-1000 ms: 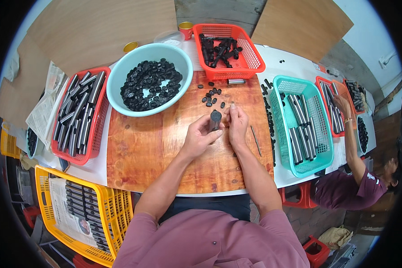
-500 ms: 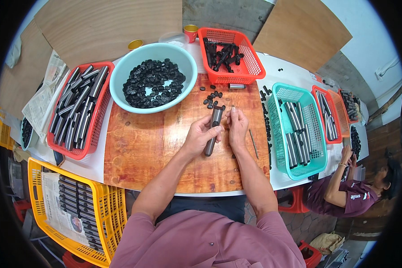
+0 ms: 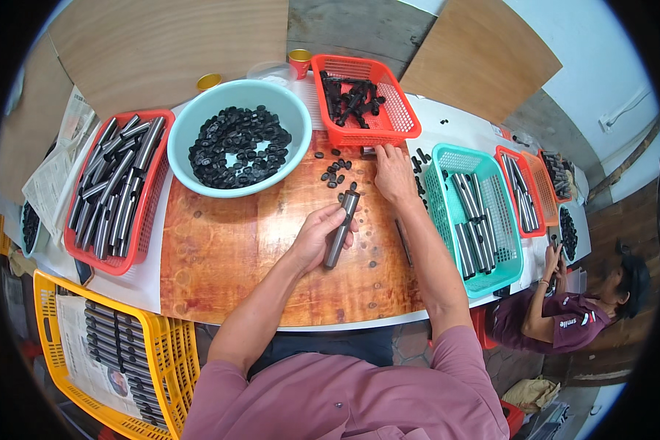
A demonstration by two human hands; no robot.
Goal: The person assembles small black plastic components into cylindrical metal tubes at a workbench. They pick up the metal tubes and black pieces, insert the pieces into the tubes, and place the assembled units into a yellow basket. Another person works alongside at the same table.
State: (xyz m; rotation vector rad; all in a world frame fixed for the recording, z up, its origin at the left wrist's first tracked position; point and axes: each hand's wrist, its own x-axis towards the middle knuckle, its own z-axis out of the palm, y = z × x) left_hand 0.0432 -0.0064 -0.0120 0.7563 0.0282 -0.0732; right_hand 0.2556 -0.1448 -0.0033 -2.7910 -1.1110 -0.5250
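A dark metal tube (image 3: pixel 341 229) stands at a slant in my left hand (image 3: pixel 317 233), whose fingers are wrapped round it. At its upper end sits a small black piece. My right hand (image 3: pixel 396 176) is stretched forward to the front of the far red basket (image 3: pixel 367 136). Its fingers are closed over a short shiny metal tube (image 3: pixel 368 151), mostly hidden under them. Several small black oval pieces (image 3: pixel 334 177) lie on the wooden board (image 3: pixel 249 257) between my hands and the bowl. A thin dark rod (image 3: pixel 403 242) lies beside my right forearm.
A pale blue bowl (image 3: pixel 180 167) of black pieces stands at the far left. Metal tubes fill a red basket (image 3: pixel 148 238) at left and a teal basket (image 3: pixel 511 270) at right. A yellow crate (image 3: pixel 170 352) holds lined-up tubes. At far right a co-worker (image 3: pixel 539 319) handles something.
My right hand has left the tube's upper end and gone forward to the short tube by the red basket. My left hand keeps its tube. The view has shifted slightly.
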